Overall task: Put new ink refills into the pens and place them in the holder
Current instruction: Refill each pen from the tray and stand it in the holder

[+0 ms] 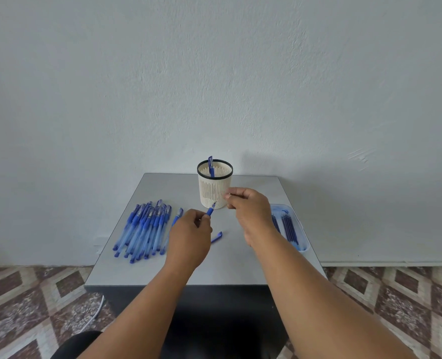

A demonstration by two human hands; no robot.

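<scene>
Head view shows my left hand [188, 235] gripping a blue pen [210, 210] by its barrel, tip toward the holder [214, 187]. My right hand [243, 203] has curled fingers pinching something I cannot see. The loose cap [216, 237] lies on the table [240, 265], refills in the tray [296, 224], more pens [143, 229] at left. If my grip slips, I think the pen can fall or knock the holder.

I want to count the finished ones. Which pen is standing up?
The single blue pen inside the white holder at the table's back. All the other pens lie flat in a pile on the left.
</scene>
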